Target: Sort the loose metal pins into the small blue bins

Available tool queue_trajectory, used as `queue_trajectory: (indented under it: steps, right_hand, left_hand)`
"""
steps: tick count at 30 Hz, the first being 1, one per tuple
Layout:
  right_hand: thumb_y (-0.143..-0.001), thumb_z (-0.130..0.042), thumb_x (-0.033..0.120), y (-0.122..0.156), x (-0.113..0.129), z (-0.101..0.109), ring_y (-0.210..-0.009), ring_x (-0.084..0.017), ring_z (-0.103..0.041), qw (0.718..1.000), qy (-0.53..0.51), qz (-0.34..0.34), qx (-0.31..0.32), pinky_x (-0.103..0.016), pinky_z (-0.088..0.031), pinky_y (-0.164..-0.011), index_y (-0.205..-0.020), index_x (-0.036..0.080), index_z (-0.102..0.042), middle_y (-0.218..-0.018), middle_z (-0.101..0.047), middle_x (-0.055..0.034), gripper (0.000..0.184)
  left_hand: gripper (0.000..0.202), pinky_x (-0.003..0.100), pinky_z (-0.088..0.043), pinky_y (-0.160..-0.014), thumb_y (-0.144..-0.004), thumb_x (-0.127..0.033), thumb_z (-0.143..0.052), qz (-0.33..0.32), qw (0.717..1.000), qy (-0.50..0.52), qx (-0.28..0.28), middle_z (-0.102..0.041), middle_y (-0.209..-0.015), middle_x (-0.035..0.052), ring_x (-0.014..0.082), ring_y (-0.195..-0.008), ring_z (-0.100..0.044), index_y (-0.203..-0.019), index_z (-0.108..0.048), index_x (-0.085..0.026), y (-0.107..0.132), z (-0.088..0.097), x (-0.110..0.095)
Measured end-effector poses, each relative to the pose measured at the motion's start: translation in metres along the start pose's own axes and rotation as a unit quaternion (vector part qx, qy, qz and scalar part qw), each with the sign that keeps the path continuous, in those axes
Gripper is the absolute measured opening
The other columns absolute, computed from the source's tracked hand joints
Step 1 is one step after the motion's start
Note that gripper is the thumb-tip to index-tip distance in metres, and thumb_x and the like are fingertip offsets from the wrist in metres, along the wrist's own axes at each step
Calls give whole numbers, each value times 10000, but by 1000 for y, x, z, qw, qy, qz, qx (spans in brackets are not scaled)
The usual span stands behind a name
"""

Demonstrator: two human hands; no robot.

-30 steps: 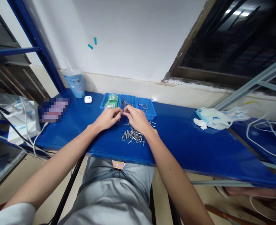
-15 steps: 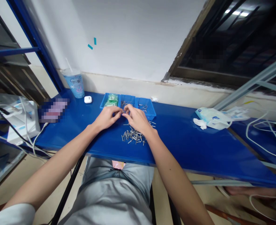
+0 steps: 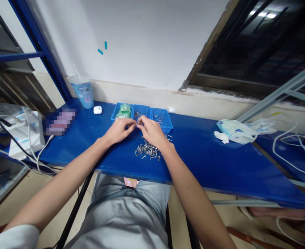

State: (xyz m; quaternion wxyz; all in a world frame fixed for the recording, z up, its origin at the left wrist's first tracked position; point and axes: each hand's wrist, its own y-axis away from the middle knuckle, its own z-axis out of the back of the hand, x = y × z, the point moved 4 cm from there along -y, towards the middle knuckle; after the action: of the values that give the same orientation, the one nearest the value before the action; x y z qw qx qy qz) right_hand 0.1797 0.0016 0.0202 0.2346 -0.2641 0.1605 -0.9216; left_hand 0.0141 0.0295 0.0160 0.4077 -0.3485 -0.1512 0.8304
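Note:
My left hand (image 3: 120, 130) and my right hand (image 3: 152, 132) meet just in front of the blue bins, fingertips pinched together. Between them is a small, thin metal piece that looks like a blind rivet (image 3: 137, 125); most of it is hidden by the fingers. Below my right hand a pile of silvery rivets (image 3: 148, 151) lies loose on the blue table (image 3: 201, 152). Behind the hands stand three joined bins. Green-and-clear packets (image 3: 123, 110) fill the left bin, while loose rivets lie in the middle bin (image 3: 142, 107) and the right bin (image 3: 169, 125).
At the back left stand a blue cup with a straw (image 3: 82, 93) and a white earphone case (image 3: 97, 110). A blurred-out pink item (image 3: 61, 121) and a white power strip with cables (image 3: 28, 135) are farther left. A tissue pack (image 3: 236, 131) lies at right.
Almost nothing differs. Both hands keep their pinch at the same spot, with only a slight shift of the fingertips and of the whole view.

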Motion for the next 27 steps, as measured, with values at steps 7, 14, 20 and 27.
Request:
queue_trajectory:
  steps: [7, 14, 20, 27]
  right_hand:
    - [-1024, -572, 285, 0, -1, -1, -846, -202, -629, 1000, -7, 3, -3, -315, -409, -754, -1085, 240, -573, -978, -699, -31, 76]
    - [-1078, -479, 318, -1, -1, -1, -878, -206, -616, 1000, 18, 9, -1, -320, -392, -767, -947, 231, -590, -982, -690, -43, 193]
    - [-1080, -477, 331, -1, -2, -2, -883, -205, -612, 1000, 18, 7, 2, -316, -393, -771, -957, 230, -610, -971, -689, -44, 207]
    - [-1077, -492, 320, -1, -2, -3, -898, -204, -625, 1000, 20, 8, -3, -312, -403, -778, -964, 225, -618, -990, -700, -45, 194]
  left_hand:
    - [235, 265, -475, -667, -982, -257, -539, 7, 1000, 16, -5, -759, -818, 41, 136, -655, -635, -987, -747, -149, 0, 1, -1]
    - [239, 260, -478, -649, -989, -275, -532, 19, 999, 28, 5, -754, -778, 29, 139, -658, -671, -991, -733, -146, 1, 0, 0]
    - [221, 256, -508, -645, -984, -284, -537, 32, 998, 47, 9, -760, -797, 26, 137, -652, -693, -1004, -713, -152, 1, -1, 0]
    - [146, 237, -537, -638, -960, -271, -556, 36, 996, 84, -7, -754, -839, 20, 117, -627, -700, -1013, -644, -167, 3, -3, 4]
